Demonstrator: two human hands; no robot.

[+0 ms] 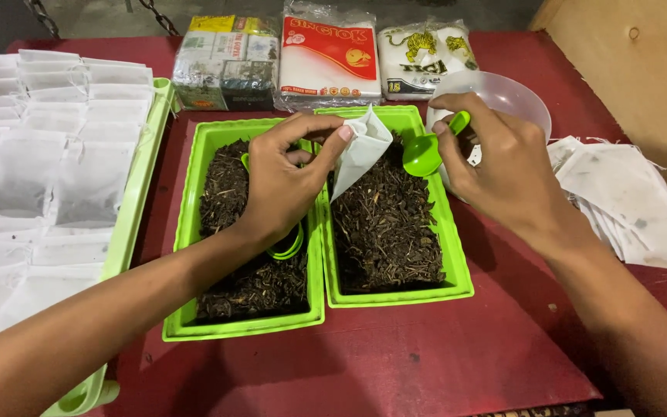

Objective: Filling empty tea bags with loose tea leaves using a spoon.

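My left hand (283, 181) pinches a small white filter bag (360, 150) by its top edge, holding it tilted above the seam between two green trays. My right hand (496, 158) grips the handle of a green plastic scoop (424, 154), whose bowl hangs just right of the bag's mouth. The left green tray (187, 255) and the right green tray (457, 255) both hold dark dried leaves. A second green scoop (291, 247) lies in the left tray, mostly hidden under my left wrist.
A long green tray (137, 208) at the left holds several rows of filled white bags. Empty white bags (627, 201) are piled at the right. A clear plastic bowl (515, 96) stands behind my right hand. Three packages (326, 58) line the far edge of the red table (426, 355).
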